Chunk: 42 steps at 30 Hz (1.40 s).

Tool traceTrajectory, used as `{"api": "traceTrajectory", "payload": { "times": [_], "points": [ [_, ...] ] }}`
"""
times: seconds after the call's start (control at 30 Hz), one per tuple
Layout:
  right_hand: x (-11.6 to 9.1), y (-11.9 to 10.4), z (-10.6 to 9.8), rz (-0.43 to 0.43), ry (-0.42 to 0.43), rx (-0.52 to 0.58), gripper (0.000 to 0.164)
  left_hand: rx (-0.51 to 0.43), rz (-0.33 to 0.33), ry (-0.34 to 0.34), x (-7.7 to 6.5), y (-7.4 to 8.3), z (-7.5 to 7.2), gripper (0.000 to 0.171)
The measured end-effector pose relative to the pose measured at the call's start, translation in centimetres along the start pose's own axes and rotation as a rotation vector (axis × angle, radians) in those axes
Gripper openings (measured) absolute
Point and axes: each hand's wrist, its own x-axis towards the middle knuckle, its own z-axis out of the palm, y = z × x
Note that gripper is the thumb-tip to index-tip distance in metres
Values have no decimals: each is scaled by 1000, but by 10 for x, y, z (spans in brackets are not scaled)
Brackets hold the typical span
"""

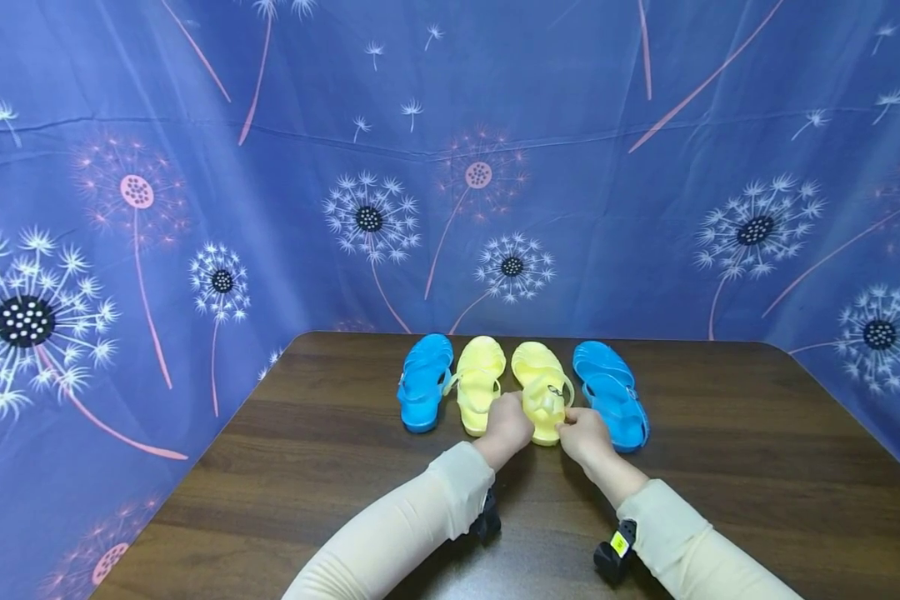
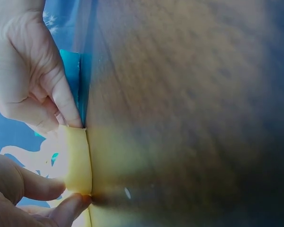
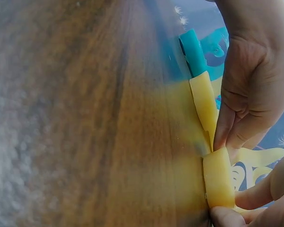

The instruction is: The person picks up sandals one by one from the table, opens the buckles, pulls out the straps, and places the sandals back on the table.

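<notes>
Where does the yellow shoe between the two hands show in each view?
Head: yellow shoe, just right of centre, below the middle.
Left wrist: its heel, lower left.
Right wrist: its heel, lower right.
Shared landmark: the right hand, touching that heel.

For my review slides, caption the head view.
Left hand and right hand hold one yellow sandal beside another, with blue sandals at either end of the row.
</notes>
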Motion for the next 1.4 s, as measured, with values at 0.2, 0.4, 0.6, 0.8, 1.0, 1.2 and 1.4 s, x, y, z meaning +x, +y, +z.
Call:
{"api": "traceTrajectory", "payload": {
  "times": [0.2, 0.4, 0.6, 0.8, 1.0, 1.2, 1.4],
  "points": [
    [3, -3, 1, 4, -18, -17, 48, 12, -15, -8, 2, 0, 1, 21],
    [5, -2, 3, 5, -13, 2, 48, -18, -16, -12, 6, -2, 2, 30],
    [5, -1, 5, -4, 12, 37, 49, -82, -9, -39, 9, -6, -1, 31],
    [2, -4, 6, -5, 43, 45, 50, -224, -64, -84, 4, -3, -4, 44],
    [-5, -8, 6, -31, 48, 47, 51, -197, -74, -91, -4, 4, -7, 61],
    [-16, -22, -2, -88, 44, 72, 52, -224, -33, -87, -5, 11, -18, 68],
    [-20, -34, -13, -135, 70, 91, 47, -222, -7, -78, -5, 20, -29, 69]
  ]
}}
